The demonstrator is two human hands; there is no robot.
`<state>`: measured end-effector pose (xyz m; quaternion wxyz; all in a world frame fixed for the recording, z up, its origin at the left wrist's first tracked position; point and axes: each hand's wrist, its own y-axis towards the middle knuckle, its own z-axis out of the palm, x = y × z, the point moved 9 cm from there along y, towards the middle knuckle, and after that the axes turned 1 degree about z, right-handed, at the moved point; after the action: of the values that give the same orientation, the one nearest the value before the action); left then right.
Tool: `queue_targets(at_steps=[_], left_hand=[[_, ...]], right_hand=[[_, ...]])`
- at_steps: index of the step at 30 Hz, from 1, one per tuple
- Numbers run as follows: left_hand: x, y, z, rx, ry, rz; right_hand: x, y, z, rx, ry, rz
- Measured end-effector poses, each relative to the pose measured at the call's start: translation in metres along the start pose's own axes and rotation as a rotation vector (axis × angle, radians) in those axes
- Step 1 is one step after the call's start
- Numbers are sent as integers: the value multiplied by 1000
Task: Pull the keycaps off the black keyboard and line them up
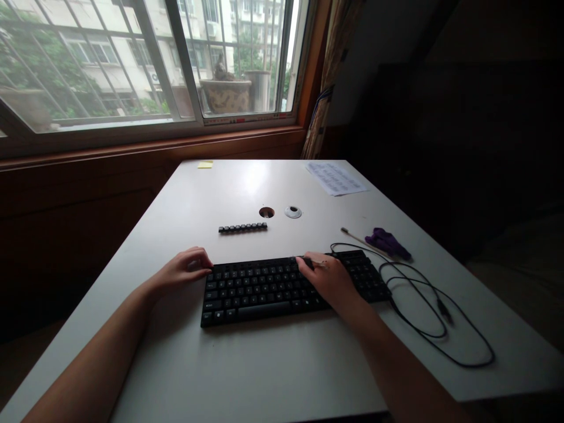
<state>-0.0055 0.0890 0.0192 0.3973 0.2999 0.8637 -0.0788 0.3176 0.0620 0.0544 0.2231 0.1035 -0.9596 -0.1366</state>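
A black keyboard (259,294) lies on the white table in front of me. My left hand (190,264) is closed at its upper left corner, thumb and fingers pinching the edge. Over the right part of the top row, my right hand (328,276) is closed around a small dark tool (307,262); a thin, light metal piece sticks out by the fingers. The tool's exact kind is hard to make out, and my palm hides some keys. Behind the keyboard, several loose black keycaps (243,227) stand in a neat line.
The keyboard's cable (423,338) loops across the table's right side. Beside it lie a purple cloth (388,242) and a thin stick-like brush (359,239). Farther back are a round hole (267,212), its white ring cover (293,212), printed sheets (337,179) and yellow sticky notes (205,165).
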Motion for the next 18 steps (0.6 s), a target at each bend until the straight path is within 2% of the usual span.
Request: queue_targets(at_steps=[5,12,18], left_hand=[[1,0,0,4,-6,-3],[-2,0,-1,-1,-1,-3],[-1,0,0,-1,-4,-4]], right_hand=[[6,-3,-3,-38,-40,-31],[-10,1,1,-4,356,45],[-16,2,2,49,487,107]])
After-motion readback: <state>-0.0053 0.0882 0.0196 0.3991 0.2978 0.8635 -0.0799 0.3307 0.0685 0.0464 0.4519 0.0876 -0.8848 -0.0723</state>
